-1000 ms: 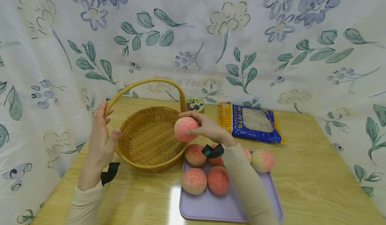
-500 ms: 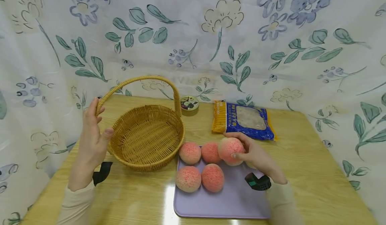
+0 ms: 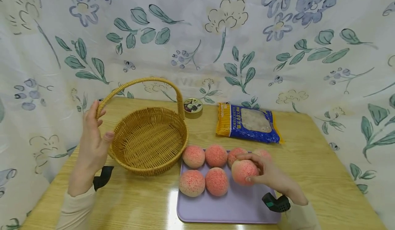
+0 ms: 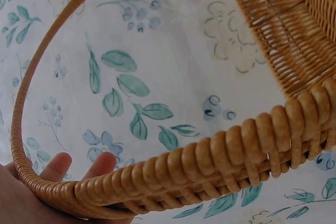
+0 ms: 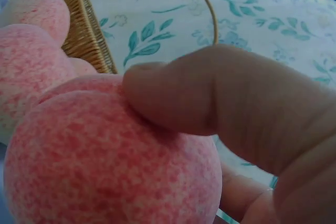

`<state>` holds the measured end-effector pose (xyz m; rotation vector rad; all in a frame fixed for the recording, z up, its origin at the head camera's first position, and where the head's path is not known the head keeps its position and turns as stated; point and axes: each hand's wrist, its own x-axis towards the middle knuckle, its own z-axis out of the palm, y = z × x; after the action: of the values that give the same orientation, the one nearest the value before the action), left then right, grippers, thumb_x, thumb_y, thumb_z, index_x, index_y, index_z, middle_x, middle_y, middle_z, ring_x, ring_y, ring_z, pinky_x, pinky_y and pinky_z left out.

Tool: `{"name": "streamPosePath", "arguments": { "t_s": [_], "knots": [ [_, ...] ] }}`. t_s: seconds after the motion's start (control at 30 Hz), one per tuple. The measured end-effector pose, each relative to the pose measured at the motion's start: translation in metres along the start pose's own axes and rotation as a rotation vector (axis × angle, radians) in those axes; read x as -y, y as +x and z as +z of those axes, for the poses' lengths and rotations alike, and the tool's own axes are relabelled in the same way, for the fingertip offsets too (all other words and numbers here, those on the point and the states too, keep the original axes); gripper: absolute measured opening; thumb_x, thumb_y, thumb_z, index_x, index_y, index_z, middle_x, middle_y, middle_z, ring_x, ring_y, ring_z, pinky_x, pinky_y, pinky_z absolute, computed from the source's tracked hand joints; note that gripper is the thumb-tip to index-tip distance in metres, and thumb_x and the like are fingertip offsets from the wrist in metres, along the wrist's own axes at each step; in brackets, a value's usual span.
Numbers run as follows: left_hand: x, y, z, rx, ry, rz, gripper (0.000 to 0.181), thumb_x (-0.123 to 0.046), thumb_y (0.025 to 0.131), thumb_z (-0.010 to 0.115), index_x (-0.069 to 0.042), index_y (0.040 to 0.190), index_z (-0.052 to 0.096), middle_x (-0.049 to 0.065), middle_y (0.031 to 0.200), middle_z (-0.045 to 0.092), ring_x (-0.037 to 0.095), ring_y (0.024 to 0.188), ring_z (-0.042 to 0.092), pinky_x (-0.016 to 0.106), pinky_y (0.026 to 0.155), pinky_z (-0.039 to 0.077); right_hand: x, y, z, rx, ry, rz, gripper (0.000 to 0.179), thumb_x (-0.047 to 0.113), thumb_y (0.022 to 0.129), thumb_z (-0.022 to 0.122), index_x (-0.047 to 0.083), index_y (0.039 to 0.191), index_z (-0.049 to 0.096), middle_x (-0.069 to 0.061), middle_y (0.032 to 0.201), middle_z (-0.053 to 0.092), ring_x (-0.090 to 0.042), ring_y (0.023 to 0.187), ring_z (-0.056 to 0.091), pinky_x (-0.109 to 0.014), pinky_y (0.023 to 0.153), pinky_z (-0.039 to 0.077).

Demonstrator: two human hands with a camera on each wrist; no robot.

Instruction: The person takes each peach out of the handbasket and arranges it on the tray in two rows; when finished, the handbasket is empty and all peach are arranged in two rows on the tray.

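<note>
My right hand [image 3: 268, 175] grips a toy peach [image 3: 244, 172], pink with a pale side, over the right part of the lilac tray [image 3: 228, 211]. In the right wrist view my thumb presses the top of that peach [image 5: 110, 156]. Several more peaches [image 3: 217, 181] sit in two rows on the tray, one of them [image 3: 262, 154] partly behind my right hand. On the left stands a wicker basket [image 3: 151, 168] with nothing inside. My left hand [image 3: 91, 147] holds the left side of its arched handle [image 3: 145, 80], fingertips showing past the handle, thumb apart.
A blue and yellow bag of orecchiette pasta [image 3: 250, 123] lies behind the tray. Near the basket's back right stands a small round tin [image 3: 193, 108]. The wooden table [image 3: 324, 175] meets a flowered cloth [image 3: 197, 34] at the back.
My right hand has carried the peach from the basket's right rim, rightward and then toward me, over the tray. My left hand has stayed at the handle. The view has shifted slightly.
</note>
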<state>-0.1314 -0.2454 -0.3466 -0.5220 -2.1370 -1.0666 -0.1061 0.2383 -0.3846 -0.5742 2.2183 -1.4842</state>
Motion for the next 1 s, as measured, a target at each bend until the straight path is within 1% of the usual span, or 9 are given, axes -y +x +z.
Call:
{"name": "streamPosePath", "arguments": {
  "t_s": [0.3,0.47,0.5,0.6,0.7,0.73,0.83,0.9,1.0],
  "knots": [
    [-0.001,-0.003,-0.004,-0.008,0.004,0.004,0.080,-0.055,0.100,0.039,-0.001,0.152,0.012,0.021,0.154,0.022,0.024,0.137,0.035,0.017,0.109,0.023,-0.011,0.003,0.009,0.037,-0.096,0.059,0.057,0.015,0.084,0.074,0.010,0.136,0.051,-0.019,0.140,0.049,0.003,0.112,0.053,-0.019,0.089,0.046],
    [-0.001,-0.004,-0.004,-0.012,0.003,0.015,0.080,-0.055,0.100,0.039,0.000,0.152,0.012,0.020,0.155,0.022,0.007,0.137,0.033,0.015,0.108,0.022,-0.018,0.007,0.012,0.056,-0.104,0.083,0.057,0.016,0.083,0.074,0.008,0.134,0.052,-0.021,0.140,0.049,0.009,0.111,0.051,-0.019,0.088,0.046],
    [-0.001,-0.004,-0.004,-0.012,0.004,0.016,0.080,-0.055,0.100,0.038,0.000,0.152,0.012,0.019,0.155,0.022,0.005,0.137,0.033,0.015,0.108,0.022,-0.019,0.007,0.012,0.060,-0.109,0.081,0.056,0.016,0.083,0.074,0.008,0.134,0.053,-0.021,0.140,0.049,0.004,0.115,0.051,-0.019,0.088,0.046],
    [-0.001,-0.004,-0.004,-0.011,0.008,0.012,0.080,-0.055,0.100,0.038,0.000,0.152,0.012,0.020,0.154,0.022,0.007,0.138,0.033,0.015,0.108,0.023,-0.022,0.010,0.014,0.066,-0.140,0.061,0.054,0.016,0.082,0.075,0.012,0.132,0.054,-0.018,0.140,0.049,0.004,0.118,0.048,-0.018,0.090,0.044],
    [-0.001,-0.003,-0.005,-0.014,0.012,0.013,0.080,-0.055,0.100,0.038,0.000,0.152,0.012,0.021,0.153,0.022,0.014,0.138,0.034,0.016,0.108,0.023,-0.022,0.011,0.015,0.067,-0.191,0.039,0.051,0.018,0.081,0.075,0.017,0.129,0.056,-0.013,0.141,0.051,-0.006,0.124,0.048,-0.018,0.092,0.043],
    [-0.001,-0.002,-0.005,-0.014,0.013,0.014,0.080,-0.055,0.100,0.038,0.000,0.152,0.012,0.023,0.153,0.022,0.017,0.138,0.035,0.016,0.108,0.023,-0.021,0.011,0.015,0.066,-0.203,0.032,0.050,0.019,0.081,0.075,0.019,0.128,0.057,-0.012,0.141,0.051,-0.004,0.123,0.048,-0.019,0.092,0.043],
    [-0.001,-0.003,-0.004,-0.010,0.010,0.006,0.079,-0.054,0.100,0.038,-0.001,0.152,0.012,0.023,0.153,0.021,0.017,0.138,0.034,0.015,0.109,0.022,-0.016,0.010,0.014,0.070,-0.230,0.039,0.050,0.020,0.081,0.075,0.020,0.129,0.057,-0.011,0.141,0.052,-0.016,0.123,0.050,-0.021,0.092,0.043],
    [-0.001,-0.004,-0.004,-0.005,0.008,-0.006,0.079,-0.054,0.100,0.038,-0.002,0.153,0.012,0.022,0.155,0.020,0.017,0.139,0.034,0.016,0.109,0.022,-0.012,0.007,0.011,0.076,-0.234,0.051,0.051,0.020,0.083,0.074,0.018,0.131,0.056,-0.012,0.141,0.052,-0.017,0.123,0.051,-0.023,0.091,0.044],
    [-0.002,-0.005,-0.004,0.009,0.000,-0.025,0.078,-0.053,0.101,0.039,-0.003,0.153,0.011,0.021,0.156,0.019,0.024,0.139,0.034,0.029,0.114,0.024,-0.003,0.002,0.003,0.078,-0.225,0.031,0.047,0.018,0.091,0.067,0.010,0.135,0.053,-0.018,0.139,0.053,-0.028,0.124,0.054,-0.035,0.093,0.049]
  ]
}}
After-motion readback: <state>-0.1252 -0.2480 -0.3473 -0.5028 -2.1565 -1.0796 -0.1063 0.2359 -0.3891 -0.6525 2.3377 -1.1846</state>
